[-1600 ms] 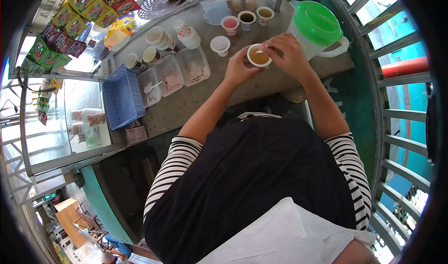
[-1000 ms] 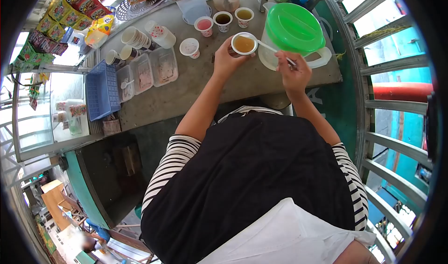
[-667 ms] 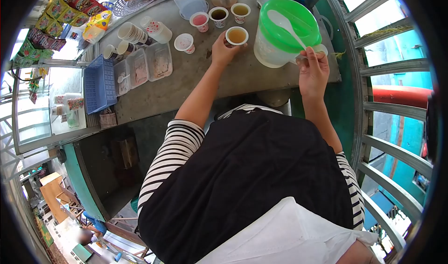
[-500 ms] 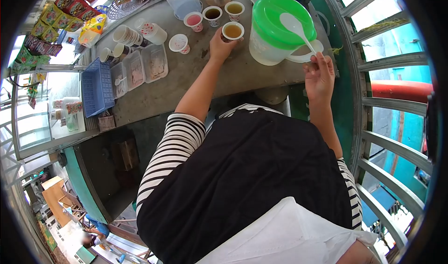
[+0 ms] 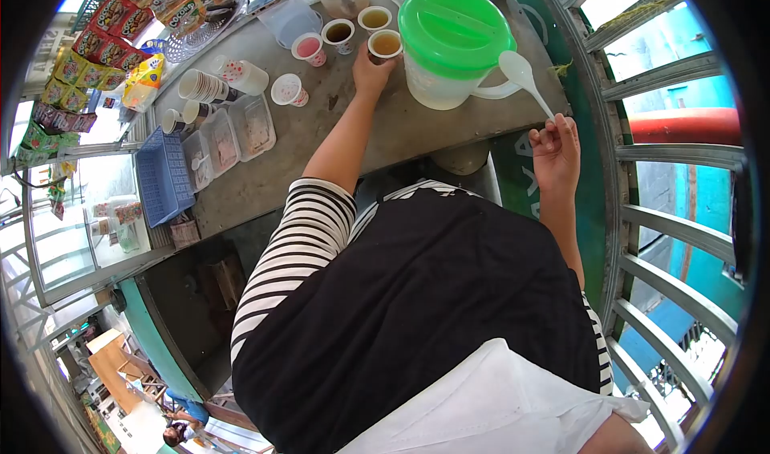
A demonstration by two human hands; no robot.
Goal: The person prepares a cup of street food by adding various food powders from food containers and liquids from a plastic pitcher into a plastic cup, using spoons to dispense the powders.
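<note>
My left hand point(image 5: 374, 75) is wrapped around a paper cup of amber drink point(image 5: 386, 45) on the counter. Right behind it is a cup of yellowish drink point(image 5: 374, 19), with a cup of dark drink point(image 5: 338, 34) and one of pink drink point(image 5: 308, 49) to the left. A white plastic spoon point(image 5: 517, 70) is pinched by its handle end in my right hand point(image 5: 556, 151), its bowl up beside the pitcher handle. Between my hands stands a translucent pitcher point(image 5: 433, 89) with a green lid point(image 5: 457, 33).
Another paper cup point(image 5: 289, 91) stands left of my forearm. Farther left are stacked cups point(image 5: 204, 87), clear plastic tubs point(image 5: 257, 125) and a blue basket point(image 5: 163, 173). Snack sachets point(image 5: 120, 25) hang at the upper left. Metal window bars point(image 5: 682, 156) run along the right. A person point(image 5: 180, 431) appears at lower left.
My right hand has drawn the spoon off from over the green lid, toward the right. The cup in my left hand sits slightly farther back, nearer the yellowish drink. The whole view has shifted a little.
</note>
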